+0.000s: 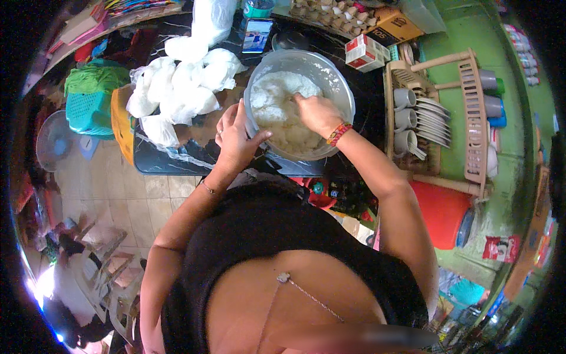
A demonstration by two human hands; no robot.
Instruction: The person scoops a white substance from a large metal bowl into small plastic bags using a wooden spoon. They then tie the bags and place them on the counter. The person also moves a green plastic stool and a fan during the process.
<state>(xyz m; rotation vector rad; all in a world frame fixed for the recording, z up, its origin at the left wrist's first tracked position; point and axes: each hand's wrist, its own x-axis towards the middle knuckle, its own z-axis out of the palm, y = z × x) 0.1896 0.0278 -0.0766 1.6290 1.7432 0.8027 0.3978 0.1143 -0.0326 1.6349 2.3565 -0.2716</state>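
Observation:
A large translucent plastic bowl (349, 109) stands on the black marbled table. Inside lies a white powdery mixture (283, 85) that looks like flour, with a damper, yellowish crumbly part (295, 138) towards the near side. My left hand (236, 130) grips the bowl's left rim, its thumb along the near-left edge. Reaching in from the right, my right hand (318, 114) has its curled fingers in the flour mixture; the fingertips are partly buried. A red-and-yellow bracelet circles that wrist.
White plastic bags (183, 88) crowd the table left of the bowl. Behind it stand a phone (257, 36), egg trays (336, 15) and a red-and-white box (362, 54). A dish rack (433, 118) with cups and plates is on the right, a teal basket (91, 106) far left.

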